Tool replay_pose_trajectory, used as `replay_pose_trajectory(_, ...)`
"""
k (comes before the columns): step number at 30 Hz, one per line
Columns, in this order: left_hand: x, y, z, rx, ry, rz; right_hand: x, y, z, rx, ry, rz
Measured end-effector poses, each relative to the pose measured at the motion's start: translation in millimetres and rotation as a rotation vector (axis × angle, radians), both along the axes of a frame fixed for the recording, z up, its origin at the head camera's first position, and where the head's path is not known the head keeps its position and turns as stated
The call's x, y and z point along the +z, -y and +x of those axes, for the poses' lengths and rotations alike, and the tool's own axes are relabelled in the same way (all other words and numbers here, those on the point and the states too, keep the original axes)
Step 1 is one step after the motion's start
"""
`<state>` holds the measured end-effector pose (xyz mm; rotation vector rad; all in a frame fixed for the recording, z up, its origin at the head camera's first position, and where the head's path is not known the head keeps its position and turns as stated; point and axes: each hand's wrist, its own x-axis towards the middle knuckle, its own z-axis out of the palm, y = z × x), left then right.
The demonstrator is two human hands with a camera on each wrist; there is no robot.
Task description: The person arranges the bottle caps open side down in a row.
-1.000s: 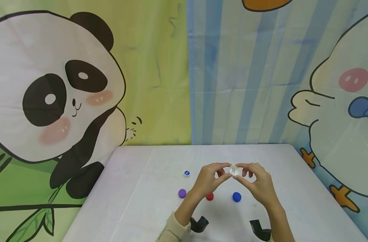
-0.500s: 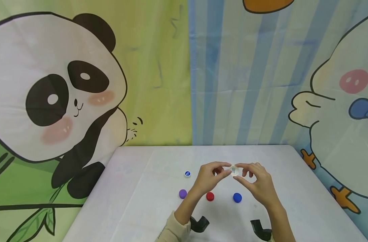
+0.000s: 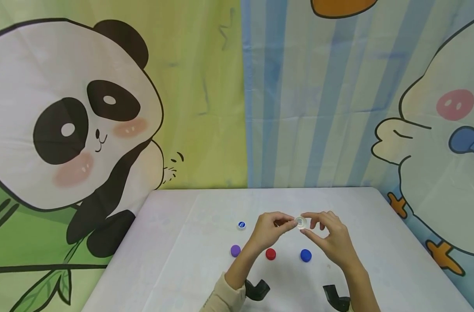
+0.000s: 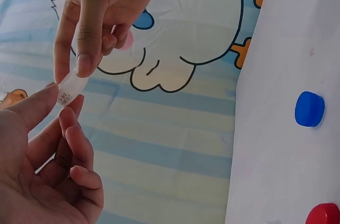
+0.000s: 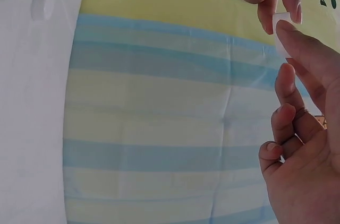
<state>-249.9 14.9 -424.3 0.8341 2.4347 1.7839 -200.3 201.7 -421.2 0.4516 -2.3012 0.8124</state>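
Note:
Between both hands, held up over the table, is a small whitish translucent bottle cap (image 3: 300, 222) with its hollow side toward the head camera. In the left wrist view, faint dark marks show on the cap (image 4: 66, 92). My left hand (image 3: 270, 229) pinches its left side between thumb and index finger. From the right, the thumb and index finger of my right hand (image 3: 330, 236) pinch it at the lower and upper edges. In the right wrist view, the right thumb (image 5: 305, 43) covers part of the cap.
On the white table (image 3: 190, 268) lie a purple cap (image 3: 235, 250), a red cap (image 3: 270, 254), a blue cap (image 3: 305, 255) and a white one with a blue middle (image 3: 241, 225). Printed curtains (image 3: 206, 108) stand behind the table. Black wrist mounts (image 3: 257, 290) sit near both wrists.
The cap has turned slightly between the fingers, and the fingertips have shifted a little around its rim. The caps on the table stay where they were.

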Motion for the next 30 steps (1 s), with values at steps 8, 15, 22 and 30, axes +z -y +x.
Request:
replay_pose_trajectory(8,-3.7,0.8,-1.6,0.043,-0.114,0.002,-6.0,-0.8,-3.0,-0.017,0.091,-0.034)
replay_pose_trajectory(15,-7.4,1.9,-4.3,0.055,-0.401,-0.096,-14.1,-4.1,-4.2,-0.006,0.294,-0.100)
replay_pose_trajectory(22,-10.3,4.5,-7.5,0.066,-0.684,-0.183,-17.5,-9.4,-6.1,0.146,0.411,-0.195)
replay_pose_trajectory(30,-10.6,7.6,-7.6,0.054,-0.783,-0.190,-18.9,-10.2,-9.1,0.228,0.492,-0.298)
